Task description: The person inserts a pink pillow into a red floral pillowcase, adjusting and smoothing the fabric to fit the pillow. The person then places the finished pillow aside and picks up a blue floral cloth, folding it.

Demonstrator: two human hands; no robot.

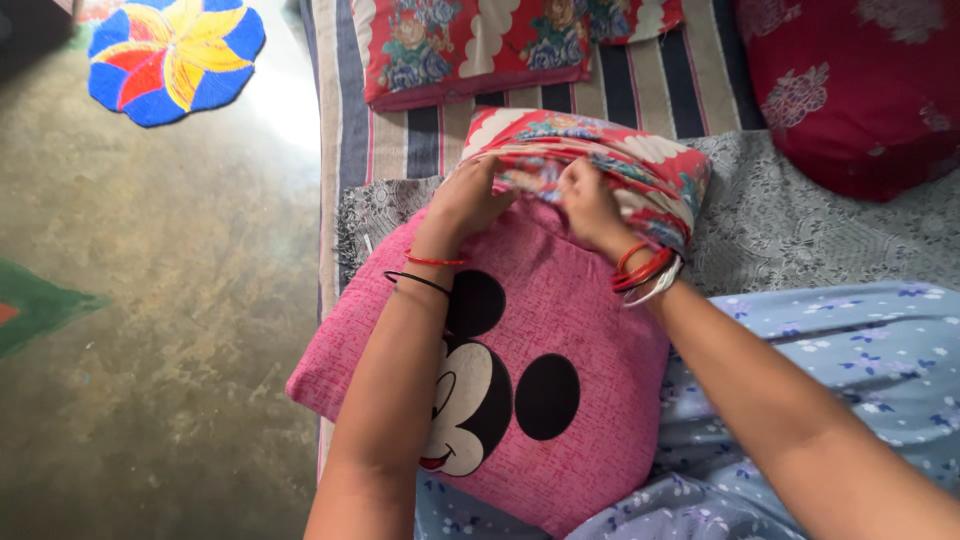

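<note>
On the striped bed [400, 130] beside the concrete floor [160, 330], left hand [468, 200] and right hand [590, 205] both grip the floral cover [640, 165] bunched over the pink cushion [580, 320].

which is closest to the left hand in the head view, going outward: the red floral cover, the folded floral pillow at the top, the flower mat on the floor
1. Red floral cover: gripped by the left hand, on the pink cushion's top end.
2. Folded floral pillow: farther up, on the striped sheet.
3. Flower mat: farthest, upper left on the floor.

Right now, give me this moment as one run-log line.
left hand: gripping floral cover | right hand: gripping the cover's edge | pink pillow: top end inside the cover, on bed | grey cloth: underneath
</note>
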